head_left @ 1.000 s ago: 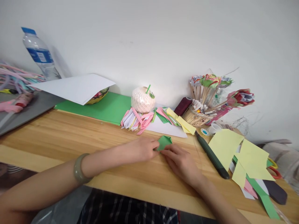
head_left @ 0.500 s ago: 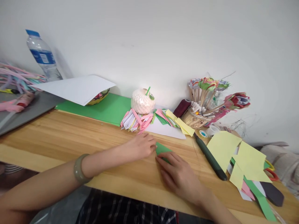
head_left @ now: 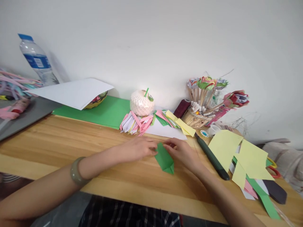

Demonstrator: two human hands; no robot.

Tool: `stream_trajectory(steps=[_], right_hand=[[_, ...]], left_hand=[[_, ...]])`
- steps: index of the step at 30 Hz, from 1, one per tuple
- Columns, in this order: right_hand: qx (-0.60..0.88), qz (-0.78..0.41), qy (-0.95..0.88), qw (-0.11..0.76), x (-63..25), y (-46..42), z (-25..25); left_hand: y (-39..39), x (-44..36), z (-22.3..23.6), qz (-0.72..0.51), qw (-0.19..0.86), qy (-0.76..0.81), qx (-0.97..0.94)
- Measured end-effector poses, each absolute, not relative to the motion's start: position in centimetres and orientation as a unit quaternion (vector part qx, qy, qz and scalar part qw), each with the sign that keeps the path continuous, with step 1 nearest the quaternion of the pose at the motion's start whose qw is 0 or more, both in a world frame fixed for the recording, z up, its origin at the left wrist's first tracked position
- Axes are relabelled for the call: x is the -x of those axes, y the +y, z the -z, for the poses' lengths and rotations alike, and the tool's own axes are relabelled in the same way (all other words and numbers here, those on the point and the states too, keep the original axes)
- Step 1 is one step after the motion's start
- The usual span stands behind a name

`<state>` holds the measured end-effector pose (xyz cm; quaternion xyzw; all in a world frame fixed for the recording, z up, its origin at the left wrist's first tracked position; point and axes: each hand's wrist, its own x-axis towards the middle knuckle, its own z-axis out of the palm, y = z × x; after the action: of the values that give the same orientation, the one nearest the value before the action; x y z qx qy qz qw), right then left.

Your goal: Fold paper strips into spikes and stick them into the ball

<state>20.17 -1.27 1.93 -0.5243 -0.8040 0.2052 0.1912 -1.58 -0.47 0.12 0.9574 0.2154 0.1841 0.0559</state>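
A small folded piece of green paper [head_left: 165,159] lies on the wooden table between my hands, its near end creased into a pointed flap. On its left edge rest the fingertips of my left hand [head_left: 139,148], closed in a pinch; a jade-coloured bangle [head_left: 79,171] circles that wrist. My right hand [head_left: 181,153] pinches the paper's far right edge between thumb and fingers. Just beyond lies a pile of folded pink, white and yellow paper strips [head_left: 136,123].
A dark green craft knife [head_left: 211,156] lies to the right, beside yellow paper pieces [head_left: 252,154]. At the back stand a white ball-shaped object [head_left: 142,103] with a green straw and a holder [head_left: 195,119] of paper flowers. A water bottle [head_left: 38,60] stands at the far left.
My right hand has moved up from the paper's near end to its far end, uncovering the folded green paper. The view has shifted slightly.
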Motion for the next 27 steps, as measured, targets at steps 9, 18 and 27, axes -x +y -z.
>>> stream_trajectory(steps=[9,18,27], right_hand=[[0.542,-0.200,-0.794,0.191,-19.7,-0.4,0.0],[0.465,-0.043,-0.860,0.206,-19.8,-2.4,0.7],[0.342,0.081,-0.924,0.151,-20.0,-3.2,0.0]], left_hand=[[1.0,2.1,0.7,-0.168,0.024,0.169,-0.971],[0.8,2.2,0.4,-0.169,-0.015,0.171,-0.970],[0.9,1.8,0.8,-0.162,-0.026,0.167,-0.972]])
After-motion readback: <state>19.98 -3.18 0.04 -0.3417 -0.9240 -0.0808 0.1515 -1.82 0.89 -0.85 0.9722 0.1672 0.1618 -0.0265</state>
